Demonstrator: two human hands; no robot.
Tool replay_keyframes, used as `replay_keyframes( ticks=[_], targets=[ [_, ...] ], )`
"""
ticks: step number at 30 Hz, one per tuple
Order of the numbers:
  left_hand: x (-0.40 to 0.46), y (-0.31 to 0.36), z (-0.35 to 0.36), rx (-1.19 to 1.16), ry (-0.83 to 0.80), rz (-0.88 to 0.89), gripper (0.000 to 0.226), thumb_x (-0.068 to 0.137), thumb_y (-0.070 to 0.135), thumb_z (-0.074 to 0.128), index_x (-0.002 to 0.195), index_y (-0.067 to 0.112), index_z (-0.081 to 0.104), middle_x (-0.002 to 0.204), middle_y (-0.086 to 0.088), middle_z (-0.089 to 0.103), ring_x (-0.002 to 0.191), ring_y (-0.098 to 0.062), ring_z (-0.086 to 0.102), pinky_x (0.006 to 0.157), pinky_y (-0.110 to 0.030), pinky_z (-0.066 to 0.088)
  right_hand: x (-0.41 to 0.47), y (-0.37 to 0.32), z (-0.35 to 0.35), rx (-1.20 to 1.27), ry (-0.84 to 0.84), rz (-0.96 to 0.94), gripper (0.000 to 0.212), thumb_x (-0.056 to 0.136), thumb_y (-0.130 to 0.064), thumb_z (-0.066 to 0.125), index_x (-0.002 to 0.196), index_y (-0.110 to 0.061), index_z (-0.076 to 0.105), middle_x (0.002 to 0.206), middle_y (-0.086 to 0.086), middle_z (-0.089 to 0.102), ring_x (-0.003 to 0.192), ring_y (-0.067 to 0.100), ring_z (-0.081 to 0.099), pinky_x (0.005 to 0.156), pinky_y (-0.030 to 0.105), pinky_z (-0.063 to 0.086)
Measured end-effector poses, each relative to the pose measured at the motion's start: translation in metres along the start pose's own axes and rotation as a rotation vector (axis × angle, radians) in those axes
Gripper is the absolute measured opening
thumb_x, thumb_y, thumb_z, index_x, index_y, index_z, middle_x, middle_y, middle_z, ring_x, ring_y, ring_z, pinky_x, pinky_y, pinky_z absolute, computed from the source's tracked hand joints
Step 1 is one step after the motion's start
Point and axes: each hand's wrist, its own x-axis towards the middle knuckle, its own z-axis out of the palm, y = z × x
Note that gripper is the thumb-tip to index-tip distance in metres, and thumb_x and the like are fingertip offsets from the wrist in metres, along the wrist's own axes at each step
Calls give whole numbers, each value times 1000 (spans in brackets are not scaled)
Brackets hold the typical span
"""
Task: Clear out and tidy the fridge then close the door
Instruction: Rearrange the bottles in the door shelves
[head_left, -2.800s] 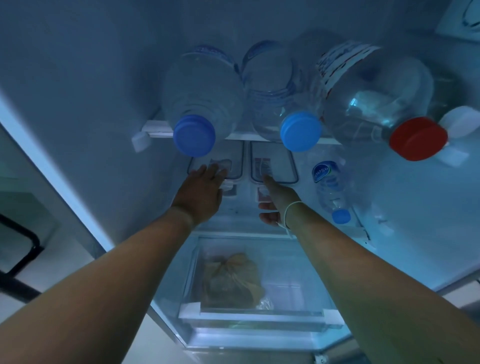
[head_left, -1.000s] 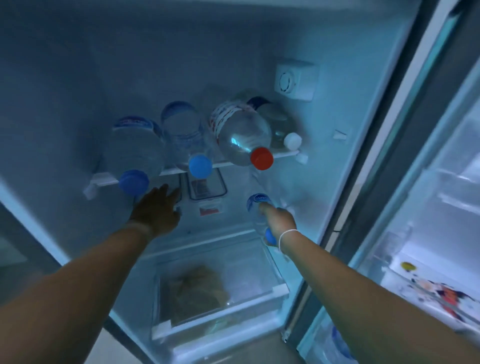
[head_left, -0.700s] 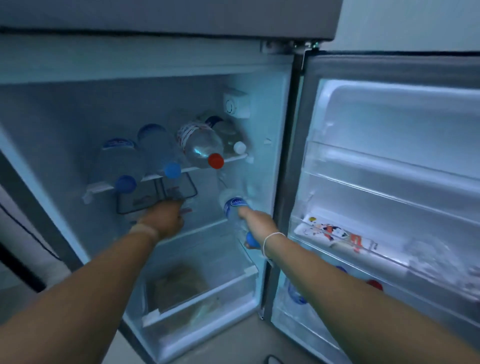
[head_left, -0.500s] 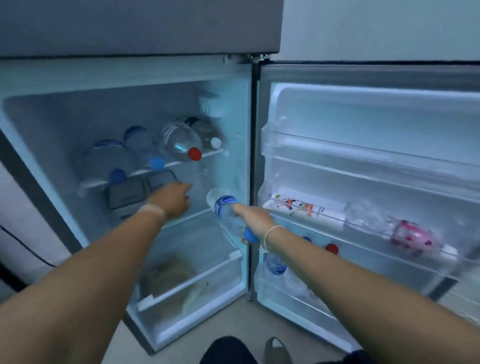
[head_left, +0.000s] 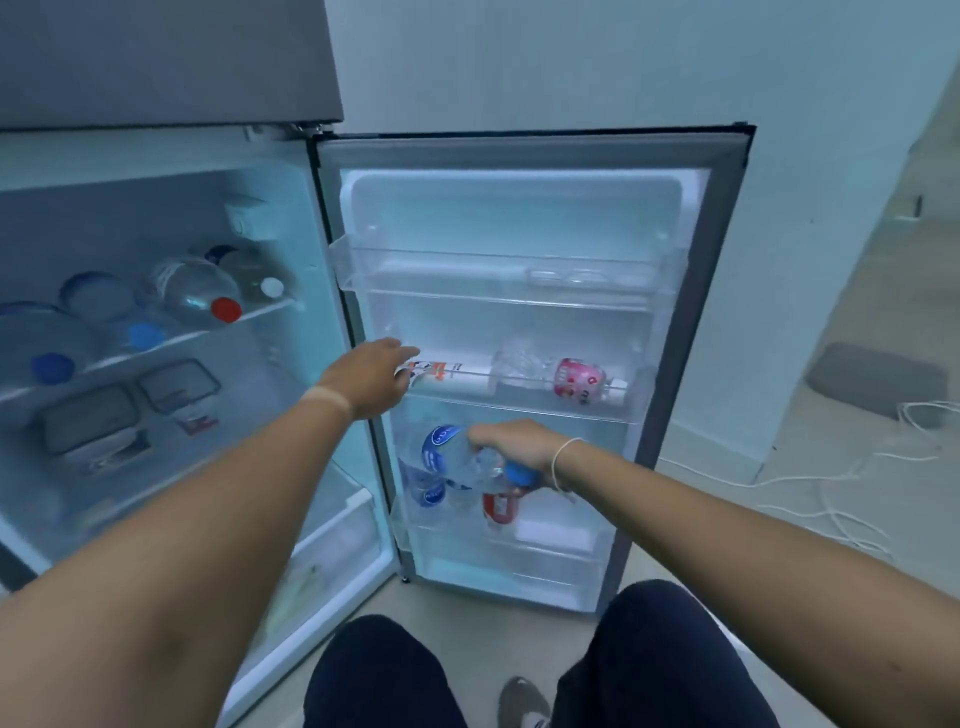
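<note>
Fingers of the right hand (head_left: 511, 448) are wrapped over the neck end of a small water bottle (head_left: 457, 460), blue cap toward the wrist, blue label pointing left. Bottle is tilted nearly flat, held in front of the lower part of the open fridge door (head_left: 524, 332), above the bottom door bin (head_left: 519, 530), where more bottles stand behind it.

Left hand (head_left: 371, 376): fingers loosely extended, grasping nothing, reaching at the left end of the middle door shelf (head_left: 519, 402). Contact with the shelf: cannot tell. On that shelf lie a white printed carton (head_left: 452, 375) and, further right, a pink-labelled bottle (head_left: 579, 379).

Fridge (head_left: 171, 332) compartment, left: large bottles (head_left: 192, 293) lie on their sides on the upper shelf, caps facing near. Two lidded containers (head_left: 130, 410) sit on the shelf below.

Floor, far right: grey mat (head_left: 878, 384) and white cable (head_left: 852, 467).
</note>
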Motion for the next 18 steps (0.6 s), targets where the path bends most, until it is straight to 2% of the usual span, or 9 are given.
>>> replay_keyframes(
  ticks=[2, 4, 7, 8, 11, 13, 15, 18],
  targets=[
    [5, 19, 7, 0, -25, 47, 45, 96, 24, 37, 141, 20, 39, 153, -9, 33, 138, -31, 35, 114, -41, 31, -13, 8, -21, -45, -16, 19, 24, 73, -27, 59, 91, -11, 55, 85, 10, 47, 64, 23, 48, 49, 25, 42],
    [10, 32, 12, 8, -30, 81, 47, 97, 30, 35, 144, 22, 34, 156, -8, 27, 140, -31, 31, 115, -43, 29, -22, 16, -39, -116, -36, 59, 23, 79, -26, 56, 97, -13, 57, 98, 10, 49, 78, 25, 51, 51, 28, 43],
    [21, 50, 19, 30, -29, 131, 51, 97, 36, 33, 146, 23, 28, 158, -8, 22, 142, -32, 28, 115, -44, 27, -28, 32, -62, -226, -39, 140, 42, 79, -30, 58, 115, -10, 53, 117, 18, 52, 87, 28, 55, 49, 26, 45],
    [25, 55, 23, 36, -32, 148, 51, 98, 37, 32, 146, 22, 27, 158, -9, 21, 142, -32, 27, 115, -43, 27, -30, 36, -68, -259, -36, 167, 42, 79, -30, 59, 114, -9, 52, 116, 21, 53, 82, 28, 56, 45, 24, 44],
    [34, 65, 31, 38, -49, 173, 52, 98, 39, 29, 147, 21, 27, 157, -10, 23, 143, -31, 26, 117, -44, 25, -32, 48, -80, -346, -7, 237, 34, 79, -29, 60, 104, -8, 50, 93, 17, 51, 55, 23, 47, 42, 20, 42],
    [39, 67, 36, 28, -47, 182, 52, 98, 39, 27, 146, 20, 27, 156, -12, 26, 142, -31, 27, 116, -44, 26, -29, 57, -84, -364, 22, 269, 32, 77, -28, 61, 99, -6, 51, 84, 14, 46, 52, 21, 44, 44, 21, 42],
    [43, 67, 38, 22, -35, 187, 52, 98, 40, 27, 146, 21, 27, 155, -12, 29, 141, -31, 29, 116, -44, 26, -21, 65, -84, -371, 58, 288, 28, 76, -26, 63, 91, -6, 53, 78, 11, 44, 55, 22, 45, 40, 19, 43],
    [53, 61, 40, 10, -21, 173, 52, 98, 41, 26, 146, 22, 28, 154, -12, 31, 140, -32, 30, 115, -44, 26, -5, 70, -81, -348, 101, 302, 21, 74, -24, 65, 72, -11, 49, 71, 6, 40, 58, 21, 44, 36, 18, 43]
  ],
)
